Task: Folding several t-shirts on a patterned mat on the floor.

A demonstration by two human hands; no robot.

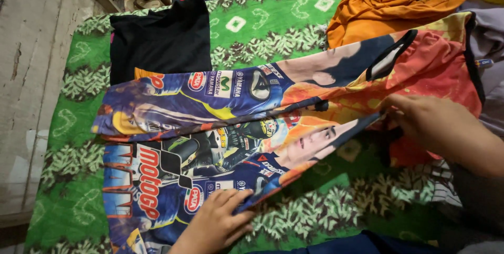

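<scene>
- My left hand [218, 222] lies flat, fingers spread, pressing the lower edge of the jersey [226, 128] at about 6 o'clock; it clamps nothing, only pins the cloth down.
- My right hand [436, 125] sits at 3 o'clock, fingers curled onto the jersey's collar end; whether they pinch the cloth or just rest on it, I cannot tell.
- The jersey, printed in blue, orange and yellow, lies folded lengthwise across the green mat [273, 23], running from 9 o'clock to 3 o'clock.
- Risk, as I judge it: the slick cloth could slide under my flat palm and the fold could open, since only one edge is pinned.
- The upper flap could also skew if my right hand tugs unevenly.
- A black shirt [160, 39] lies at 11 o'clock, touching the jersey's top edge; an orange cloth [399, 2] is heaped at 1 o'clock.
- Hidden: my right fingertips, the jersey's underside, and the dark cloth cut off at the bottom edge.
</scene>
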